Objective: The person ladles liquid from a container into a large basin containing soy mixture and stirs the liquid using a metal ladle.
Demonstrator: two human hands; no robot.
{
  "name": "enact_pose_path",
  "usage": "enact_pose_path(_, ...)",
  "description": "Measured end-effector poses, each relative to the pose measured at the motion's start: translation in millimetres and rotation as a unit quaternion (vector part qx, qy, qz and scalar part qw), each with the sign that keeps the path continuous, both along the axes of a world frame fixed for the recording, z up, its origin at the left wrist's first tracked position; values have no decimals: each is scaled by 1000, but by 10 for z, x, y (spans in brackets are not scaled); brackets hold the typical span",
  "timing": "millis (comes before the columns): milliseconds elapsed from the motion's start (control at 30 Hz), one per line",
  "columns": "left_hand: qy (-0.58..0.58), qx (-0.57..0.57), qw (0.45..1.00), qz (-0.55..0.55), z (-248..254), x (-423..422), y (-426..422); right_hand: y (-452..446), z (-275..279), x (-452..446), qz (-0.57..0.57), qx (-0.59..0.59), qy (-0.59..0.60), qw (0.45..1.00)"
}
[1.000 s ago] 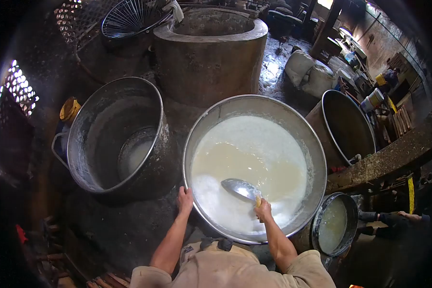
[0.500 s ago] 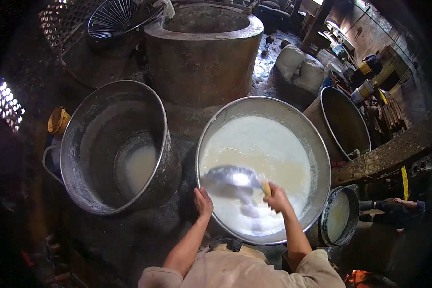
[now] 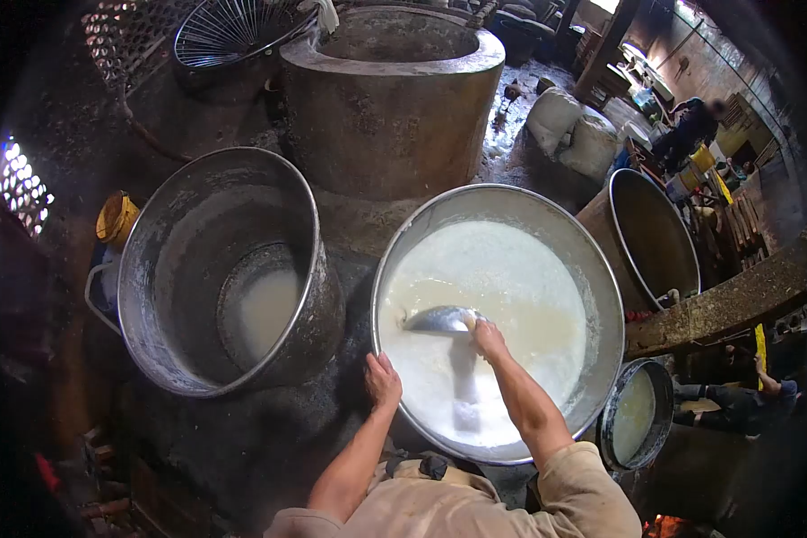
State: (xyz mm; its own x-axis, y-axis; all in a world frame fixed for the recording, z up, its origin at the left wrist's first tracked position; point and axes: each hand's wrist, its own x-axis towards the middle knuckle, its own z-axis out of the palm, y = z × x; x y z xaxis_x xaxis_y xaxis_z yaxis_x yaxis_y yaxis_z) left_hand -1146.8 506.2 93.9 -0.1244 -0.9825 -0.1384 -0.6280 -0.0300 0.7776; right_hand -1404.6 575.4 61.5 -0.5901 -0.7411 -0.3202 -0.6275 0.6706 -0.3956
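Observation:
A wide metal pot [image 3: 611, 327] stands in front of me with milky white liquid [image 3: 502, 260] in it, foamy in places. My right hand [image 3: 488, 339] is closed round the short handle of a shiny metal scoop [image 3: 441, 317]. The scoop is tilted, its lower edge at the liquid's surface left of the pot's middle. Against the outside of the pot's left rim rests my left hand [image 3: 383, 382], fingers stretched upward. To the left is a deep metal pot [image 3: 166, 233] with a little pale liquid at its bottom.
A thick round stove-like structure [image 3: 390, 125] rises behind the pots. On the right are a tilted large pot [image 3: 659, 238], a wooden beam [image 3: 717, 309] and a smaller bucket of pale liquid [image 3: 635, 417]. Sacks [image 3: 569, 134] sit farther back. Other people [image 3: 690, 125] are at the right.
My right hand has moved up and left, lowering the scoop from above the pot to the liquid's surface. The left hand stays at the rim. The view has shifted slightly.

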Motion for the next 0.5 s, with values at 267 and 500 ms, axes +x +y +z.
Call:
enact_pose_path(267, -29, -59, 998, 25, -102, -30, 36, 1148, -170, 1, -98, 34, -8, 995)
enact_pose_path(500, -45, -93, 995, 15, -256, 17, 54, 2318, -175, -169, -79, 91, -5, 993)
